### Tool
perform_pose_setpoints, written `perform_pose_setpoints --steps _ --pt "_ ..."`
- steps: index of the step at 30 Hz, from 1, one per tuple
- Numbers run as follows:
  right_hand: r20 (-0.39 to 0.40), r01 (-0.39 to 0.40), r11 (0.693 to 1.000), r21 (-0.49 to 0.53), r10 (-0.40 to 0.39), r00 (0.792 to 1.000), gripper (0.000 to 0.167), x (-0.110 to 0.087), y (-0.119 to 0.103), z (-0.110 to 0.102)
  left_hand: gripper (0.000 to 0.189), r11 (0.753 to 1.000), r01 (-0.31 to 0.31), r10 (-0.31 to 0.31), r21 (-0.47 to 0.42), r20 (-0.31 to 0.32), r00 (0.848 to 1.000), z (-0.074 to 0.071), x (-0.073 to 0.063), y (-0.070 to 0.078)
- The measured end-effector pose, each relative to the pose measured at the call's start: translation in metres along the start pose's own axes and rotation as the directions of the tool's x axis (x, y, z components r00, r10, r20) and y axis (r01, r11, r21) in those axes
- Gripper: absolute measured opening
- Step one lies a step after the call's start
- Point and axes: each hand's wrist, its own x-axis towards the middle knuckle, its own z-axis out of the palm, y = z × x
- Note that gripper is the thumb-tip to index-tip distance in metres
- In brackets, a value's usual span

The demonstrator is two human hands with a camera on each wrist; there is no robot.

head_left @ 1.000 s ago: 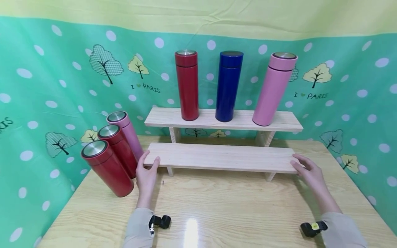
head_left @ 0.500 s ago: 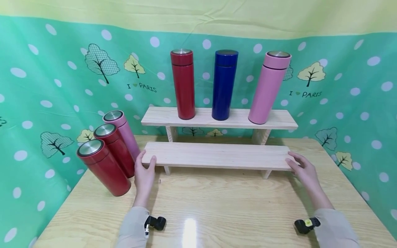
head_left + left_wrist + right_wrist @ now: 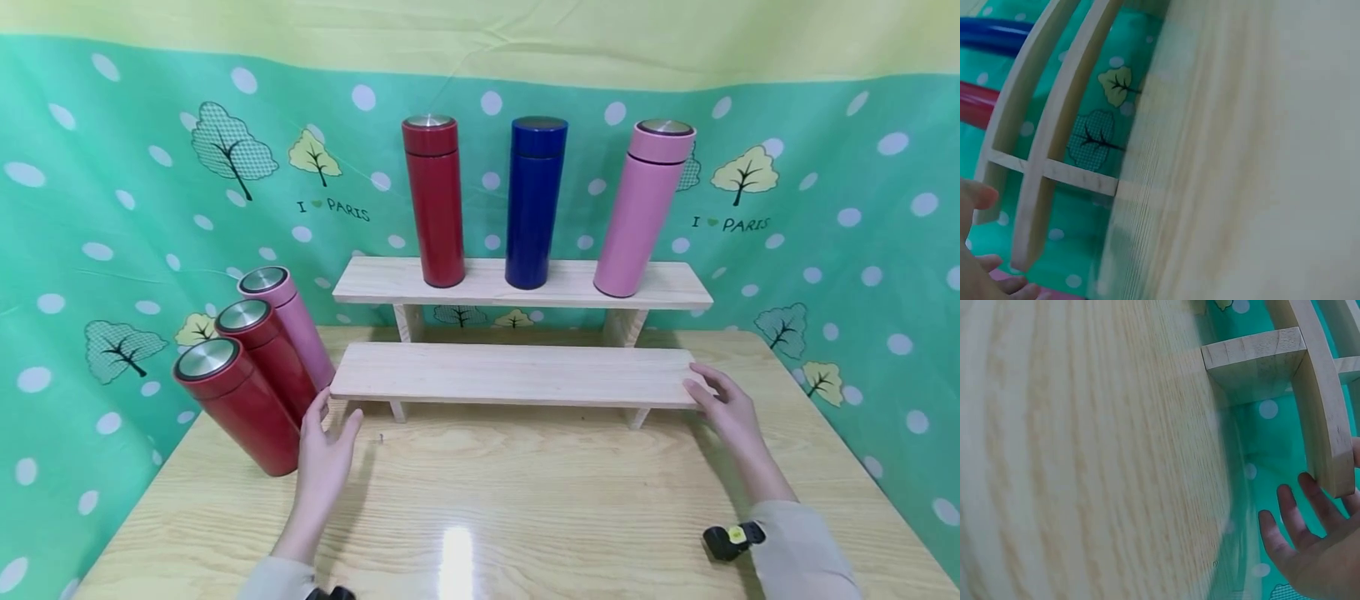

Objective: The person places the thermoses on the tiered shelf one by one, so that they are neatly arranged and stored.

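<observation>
A two-tier wooden shelf stands at the back of the table, its lower board (image 3: pixel 510 375) in front of the raised upper board (image 3: pixel 480 292). My right hand (image 3: pixel 731 417) pinches the right end of the lower board between thumb and forefinger; the other fingers (image 3: pixel 1294 519) spread beneath it. Just off the board's left front corner is my left hand (image 3: pixel 324 454), fingers parted and holding nothing. In the left wrist view a gap shows between its thumb (image 3: pixel 982 195) and the board end.
On the upper board stand a red flask (image 3: pixel 435 204), a blue flask (image 3: pixel 536 204) and a pink flask (image 3: pixel 645 208). Left of the shelf are two red flasks (image 3: pixel 243 400) (image 3: pixel 273 358) and a pink one (image 3: pixel 296 325), close to my left hand. A dotted cloth (image 3: pixel 135 250) hangs behind.
My left hand has let go of the lower board's left end and drawn back toward me and left. The right hand keeps its grip. The view has shifted slightly.
</observation>
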Motion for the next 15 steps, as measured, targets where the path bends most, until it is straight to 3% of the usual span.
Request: perform_pose_setpoints --steps 6,10,15 --pt "0.007 -0.010 1.000 -0.004 0.010 1.000 0.066 0.001 -0.001 0.001 0.066 0.995 -0.097 0.096 0.013 0.009 0.995 -0.022 -0.024 0.000" --pt "0.016 -0.016 1.000 0.000 0.016 1.000 0.067 0.000 -0.001 0.001 0.062 0.989 -0.139 0.141 0.045 -0.041 0.989 -0.037 -0.040 -0.002" --pt "0.017 -0.026 1.000 -0.009 0.026 1.000 0.067 0.001 -0.001 0.000 0.062 0.985 -0.141 0.153 0.094 -0.133 0.979 -0.054 -0.054 0.001"
